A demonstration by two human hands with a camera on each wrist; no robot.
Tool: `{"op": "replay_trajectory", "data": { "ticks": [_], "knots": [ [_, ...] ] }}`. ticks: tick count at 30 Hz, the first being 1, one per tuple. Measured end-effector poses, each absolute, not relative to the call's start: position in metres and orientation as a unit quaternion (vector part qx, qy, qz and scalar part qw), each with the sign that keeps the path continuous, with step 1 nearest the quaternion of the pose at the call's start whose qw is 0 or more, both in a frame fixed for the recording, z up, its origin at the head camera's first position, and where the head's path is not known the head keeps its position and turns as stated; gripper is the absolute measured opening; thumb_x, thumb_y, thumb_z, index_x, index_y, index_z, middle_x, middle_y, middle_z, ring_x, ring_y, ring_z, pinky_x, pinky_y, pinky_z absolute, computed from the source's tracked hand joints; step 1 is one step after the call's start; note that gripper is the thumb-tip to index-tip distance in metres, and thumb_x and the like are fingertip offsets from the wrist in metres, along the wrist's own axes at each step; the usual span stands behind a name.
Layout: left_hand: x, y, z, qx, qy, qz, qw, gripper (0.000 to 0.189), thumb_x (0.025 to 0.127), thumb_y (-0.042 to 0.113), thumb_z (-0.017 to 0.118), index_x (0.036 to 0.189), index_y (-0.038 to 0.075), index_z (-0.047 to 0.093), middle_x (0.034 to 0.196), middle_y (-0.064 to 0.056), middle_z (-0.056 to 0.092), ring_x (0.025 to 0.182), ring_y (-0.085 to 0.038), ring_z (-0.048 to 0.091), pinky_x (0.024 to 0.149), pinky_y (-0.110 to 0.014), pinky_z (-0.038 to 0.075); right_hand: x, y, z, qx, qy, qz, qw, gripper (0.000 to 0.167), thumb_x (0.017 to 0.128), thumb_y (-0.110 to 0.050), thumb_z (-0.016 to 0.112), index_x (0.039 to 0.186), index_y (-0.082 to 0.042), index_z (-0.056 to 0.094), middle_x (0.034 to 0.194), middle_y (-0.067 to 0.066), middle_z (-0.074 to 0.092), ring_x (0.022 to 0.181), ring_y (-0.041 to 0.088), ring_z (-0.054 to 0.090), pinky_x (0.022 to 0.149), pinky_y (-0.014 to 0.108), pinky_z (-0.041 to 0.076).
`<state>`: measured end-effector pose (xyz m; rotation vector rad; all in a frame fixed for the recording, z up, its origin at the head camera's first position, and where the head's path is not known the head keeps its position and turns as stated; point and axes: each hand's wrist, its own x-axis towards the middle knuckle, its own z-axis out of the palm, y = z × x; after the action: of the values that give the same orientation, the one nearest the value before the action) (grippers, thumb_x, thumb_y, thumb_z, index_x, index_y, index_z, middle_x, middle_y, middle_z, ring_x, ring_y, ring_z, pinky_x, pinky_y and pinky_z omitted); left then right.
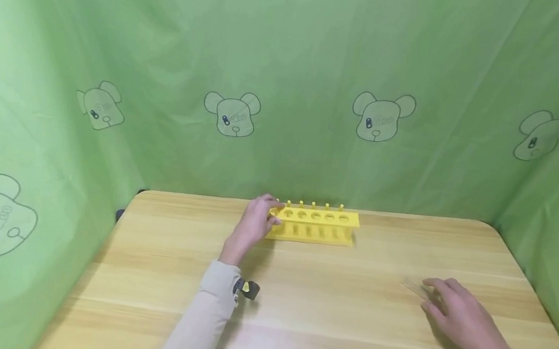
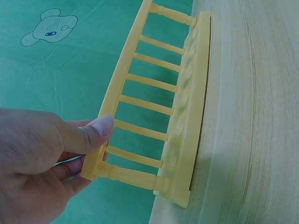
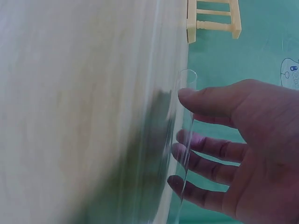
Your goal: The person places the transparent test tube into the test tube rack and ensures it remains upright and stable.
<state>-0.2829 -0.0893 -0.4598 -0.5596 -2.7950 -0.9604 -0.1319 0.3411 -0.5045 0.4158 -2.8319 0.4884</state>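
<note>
At the back of the table stands a yellow test tube rack [image 1: 352, 221] with a row of round holes and upright pegs. My left hand [image 1: 254, 221] grips its left end; in the left wrist view the thumb [image 2: 102, 126] presses on the rack's top bar, with fingers curled behind. To the right, my right hand [image 1: 461, 316] is low over the table and holds a clear glass test tube [image 3: 183, 116]. Its thumb [image 3: 205, 99] lies against the tube near the open rim, and the fingertips meet the tube from the other side.
The wooden table [image 1: 326, 302] has rounded back corners. A green curtain [image 1: 306, 38] printed with bear faces hangs close behind the rack and along both sides. A black strap device [image 1: 247, 288] sits on the left wrist.
</note>
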Motion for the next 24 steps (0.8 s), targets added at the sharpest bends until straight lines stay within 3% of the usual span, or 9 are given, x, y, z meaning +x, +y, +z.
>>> {"op": "replay_trajectory", "data": {
  "ticks": [10, 24],
  "knots": [
    [-0.2828, -0.0896, -0.4584, -0.188, -0.928, -0.313, 0.073, 0.042, 0.086, 0.006, 0.081, 0.126, 0.004, 0.071, 0.128, -0.015, 0.066, 0.121, -0.033, 0.061, 0.110, -0.040, 0.050, -0.1346, 0.3453, -0.5048, 0.137, -0.975, 0.156, 0.082, 0.049, 0.080, -0.004, 0.079, 0.125, 0.004, 0.062, 0.096, 0.013, 0.063, 0.079, 0.030, 0.064, 0.063, 0.055, 0.060],
    [-0.2827, -0.0904, -0.4571, -0.191, -0.928, -0.313, 0.069, 0.041, 0.086, 0.006, 0.081, 0.126, 0.003, 0.070, 0.128, -0.015, 0.066, 0.121, -0.033, 0.061, 0.111, -0.042, 0.049, -0.1371, 0.3466, -0.5062, 0.135, -0.978, 0.144, 0.071, 0.046, 0.073, 0.003, 0.076, 0.118, 0.004, 0.065, 0.095, 0.013, 0.063, 0.080, 0.035, 0.063, 0.064, 0.058, 0.059]
  ]
}}
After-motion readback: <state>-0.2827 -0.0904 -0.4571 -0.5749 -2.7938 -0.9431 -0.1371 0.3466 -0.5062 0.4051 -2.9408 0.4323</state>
